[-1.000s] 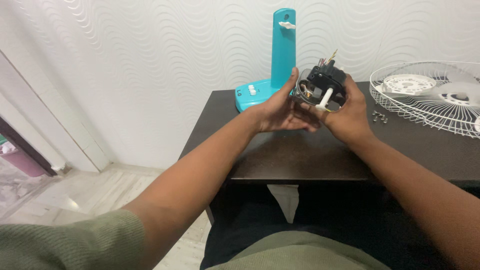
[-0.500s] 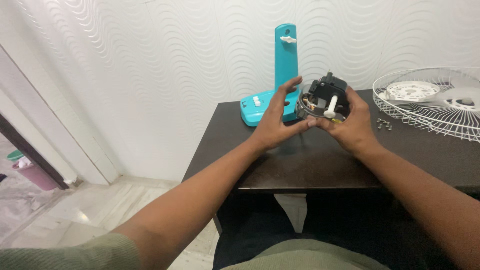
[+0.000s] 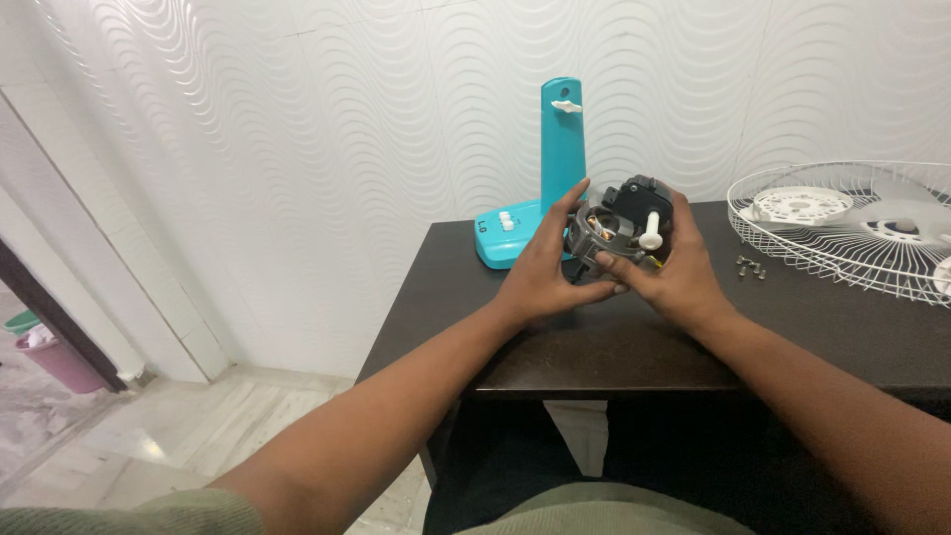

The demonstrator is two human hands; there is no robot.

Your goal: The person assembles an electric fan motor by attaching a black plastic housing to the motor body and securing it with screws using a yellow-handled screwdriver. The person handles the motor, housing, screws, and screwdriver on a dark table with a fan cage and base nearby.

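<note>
Both of my hands hold a small fan motor [image 3: 624, 223] just above the dark table [image 3: 594, 347]. The motor has a black housing, a grey metal ring with copper windings inside, and a white knob facing me. My left hand [image 3: 548, 267] cups its left side, fingers reaching up along the ring. My right hand [image 3: 674, 272] grips it from the right and below, thumb near the white knob. Directly behind the motor stands a teal fan stand [image 3: 561, 149] on its teal base [image 3: 500, 238] with white buttons.
A white wire fan guard [image 3: 842, 238] lies on the table's right with white fan parts inside it. A few small screws [image 3: 750, 266] rest beside it. The wavy white wall is behind; at far left a tiled floor and a pink bin [image 3: 59, 362].
The camera view has shifted, so the table sits further right and lower in the picture. My hands keep hold of the motor, which has turned slightly; the grip looks unchanged.
</note>
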